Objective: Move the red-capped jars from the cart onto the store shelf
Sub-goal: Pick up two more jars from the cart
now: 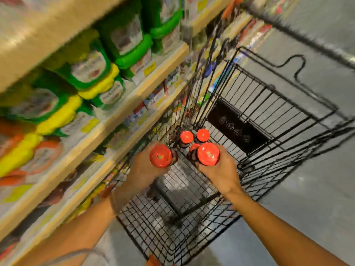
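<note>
My left hand [143, 169] grips a dark jar with a red cap [161, 156], held above the black wire cart [249, 150]. My right hand [222, 170] grips a second red-capped jar [208, 154] over the cart's basket. Three more red-capped jars stand in the cart's far left corner: one [186, 136], another [202, 134], and a third [194, 146] partly hidden behind the jar in my right hand. The store shelf [107, 129] runs along the left, beside the cart. The whole view is motion-blurred.
Green and yellow-lidded containers [90, 70] fill the upper shelf on the left. Orange-lidded ones [23, 150] sit nearer me. Lower shelves hold dark bottles and small packs. A black sign panel [236, 127] hangs on the cart's far end. Grey floor [317, 189] lies to the right.
</note>
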{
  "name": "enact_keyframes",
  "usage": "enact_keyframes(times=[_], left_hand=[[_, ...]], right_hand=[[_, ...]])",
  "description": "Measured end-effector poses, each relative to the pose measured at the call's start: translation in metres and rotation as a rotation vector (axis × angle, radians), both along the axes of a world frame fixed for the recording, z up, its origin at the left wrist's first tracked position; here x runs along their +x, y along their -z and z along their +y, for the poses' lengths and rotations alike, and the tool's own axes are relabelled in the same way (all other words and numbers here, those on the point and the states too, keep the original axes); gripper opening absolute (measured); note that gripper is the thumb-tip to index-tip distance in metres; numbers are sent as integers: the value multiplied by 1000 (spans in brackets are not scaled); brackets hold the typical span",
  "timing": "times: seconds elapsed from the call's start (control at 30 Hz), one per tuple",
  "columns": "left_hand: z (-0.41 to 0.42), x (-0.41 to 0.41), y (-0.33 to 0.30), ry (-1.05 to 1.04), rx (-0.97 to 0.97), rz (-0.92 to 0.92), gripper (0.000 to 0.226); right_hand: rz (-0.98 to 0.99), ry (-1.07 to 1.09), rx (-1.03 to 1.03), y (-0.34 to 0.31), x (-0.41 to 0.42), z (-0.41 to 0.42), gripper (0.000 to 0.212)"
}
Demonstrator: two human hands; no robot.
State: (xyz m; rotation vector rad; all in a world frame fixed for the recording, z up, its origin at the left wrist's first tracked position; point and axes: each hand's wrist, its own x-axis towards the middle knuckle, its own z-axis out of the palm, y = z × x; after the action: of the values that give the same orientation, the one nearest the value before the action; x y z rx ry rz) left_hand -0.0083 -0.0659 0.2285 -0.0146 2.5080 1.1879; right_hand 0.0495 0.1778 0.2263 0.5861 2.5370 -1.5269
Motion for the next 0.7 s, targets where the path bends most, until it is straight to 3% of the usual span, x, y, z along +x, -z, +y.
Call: enact_keyframes(times=[0.23, 0.37, 0.7], left_hand=[[-29, 24, -140, -39, 31, 237, 77], [-42, 38, -212, -91, -19, 394, 72], [-85, 79, -337, -245, 3, 626, 73]], right_hand=[[208, -93, 68, -121, -8, -4, 63], [313, -177, 105, -186, -13, -15, 77], [559, -341, 7, -328, -21, -55, 74]])
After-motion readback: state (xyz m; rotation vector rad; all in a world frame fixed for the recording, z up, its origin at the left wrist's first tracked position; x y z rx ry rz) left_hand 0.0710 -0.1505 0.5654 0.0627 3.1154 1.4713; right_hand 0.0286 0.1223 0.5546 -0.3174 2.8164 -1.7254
